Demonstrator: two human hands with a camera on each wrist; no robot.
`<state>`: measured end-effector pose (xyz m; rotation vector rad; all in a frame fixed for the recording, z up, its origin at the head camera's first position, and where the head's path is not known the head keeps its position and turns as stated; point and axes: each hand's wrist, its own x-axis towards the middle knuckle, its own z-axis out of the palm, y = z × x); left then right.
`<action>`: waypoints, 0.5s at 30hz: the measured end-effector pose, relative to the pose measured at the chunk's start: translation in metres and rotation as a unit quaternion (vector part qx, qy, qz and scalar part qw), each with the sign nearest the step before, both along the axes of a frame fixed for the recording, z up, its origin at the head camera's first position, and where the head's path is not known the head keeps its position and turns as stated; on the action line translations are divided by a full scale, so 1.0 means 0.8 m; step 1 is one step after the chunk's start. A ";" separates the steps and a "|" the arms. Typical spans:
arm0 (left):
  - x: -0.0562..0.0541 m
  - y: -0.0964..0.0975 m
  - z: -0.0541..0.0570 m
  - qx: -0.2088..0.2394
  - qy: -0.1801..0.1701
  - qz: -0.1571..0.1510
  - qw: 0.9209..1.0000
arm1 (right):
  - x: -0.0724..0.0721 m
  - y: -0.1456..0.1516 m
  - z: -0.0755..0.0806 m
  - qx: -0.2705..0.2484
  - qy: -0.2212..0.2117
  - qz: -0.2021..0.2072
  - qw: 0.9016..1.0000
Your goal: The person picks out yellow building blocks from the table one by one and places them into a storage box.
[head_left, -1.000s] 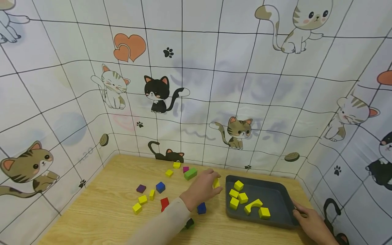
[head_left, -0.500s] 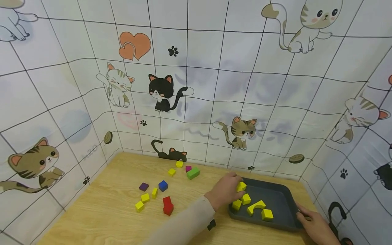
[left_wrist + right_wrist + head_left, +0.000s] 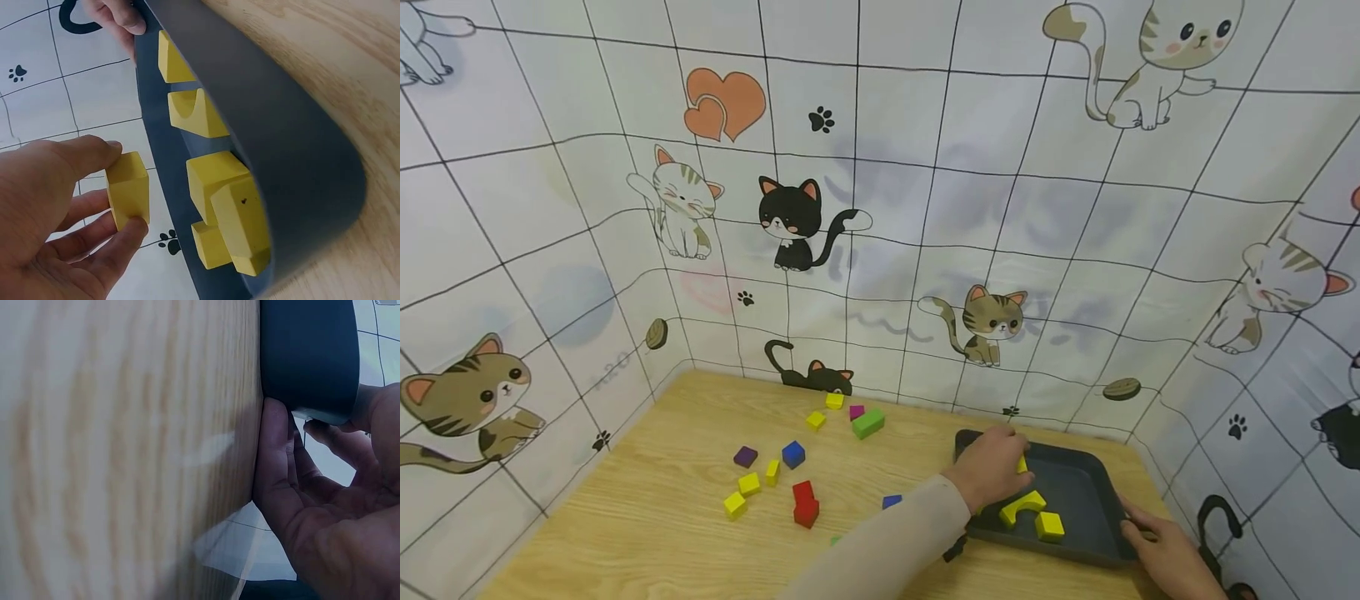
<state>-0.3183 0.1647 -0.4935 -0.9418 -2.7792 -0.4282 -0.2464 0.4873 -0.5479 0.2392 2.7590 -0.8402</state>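
My left hand (image 3: 990, 468) is over the left half of a dark grey tray (image 3: 1086, 500), and its sleeve crosses the table. Between its thumb and fingertips it pinches a yellow block (image 3: 129, 190), seen plainly in the left wrist view, raised beside the tray's other contents. Inside the tray lie a yellow arch block (image 3: 1022, 506), a yellow cube (image 3: 1049, 526) and several more yellow blocks (image 3: 240, 219), which the hand mostly hides in the head view. My right hand (image 3: 1168, 542) grips the tray's right edge, thumb at the rim and fingers lower down.
Left of the tray, loose blocks are scattered on the wooden table (image 3: 647, 500): yellow cubes (image 3: 735, 504), red blocks (image 3: 805, 508), a blue cube (image 3: 793, 454), a purple block (image 3: 746, 457) and a green block (image 3: 868, 423). A cat-print sheet (image 3: 887, 208) encloses the table's back and sides.
My left hand has carried the yellow block rightward from the table, past the tray's left rim, to over the tray. The right hand keeps its hold on the tray's edge.
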 end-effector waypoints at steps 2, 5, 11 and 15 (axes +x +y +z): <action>-0.002 0.004 0.001 -0.007 0.004 0.002 1.000 | 0.000 -0.002 0.001 -0.005 0.002 -0.001 1.000; -0.003 0.008 0.003 -0.014 0.003 0.006 1.000 | -0.001 -0.004 0.003 -0.007 0.008 0.001 1.000; 0.000 0.017 0.006 -0.022 -0.003 0.011 1.000 | -0.006 0.005 -0.006 0.000 0.006 -0.003 1.000; 0.006 0.022 0.001 -0.034 -0.037 0.023 0.998 | -0.012 0.019 -0.019 0.003 0.003 0.000 1.000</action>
